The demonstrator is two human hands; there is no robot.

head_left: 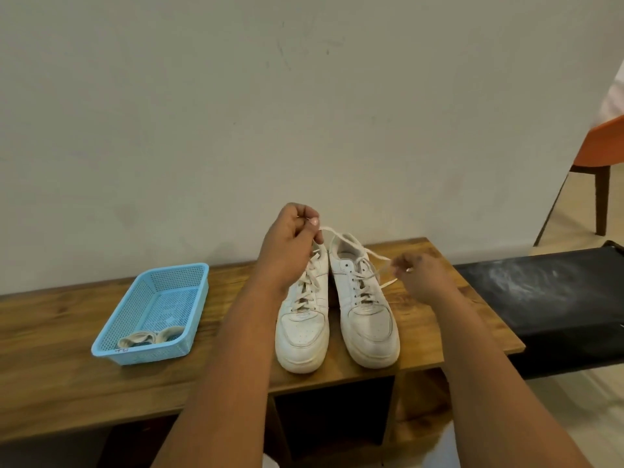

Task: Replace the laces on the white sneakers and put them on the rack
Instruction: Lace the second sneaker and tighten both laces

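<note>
Not much to read here, honestly. The only writing I can spot is a small dark handwritten scribble on the front rim of the blue basket (122, 350), near its left corner. It looks like two or three characters, maybe a "T" and something after it, but it's too small and blurry to make out. I can't see any brand or logo on the white sneakers (337, 312).

Bare bench top (233, 298) lies between basket (152, 314) and sneakers (336, 309).
</note>
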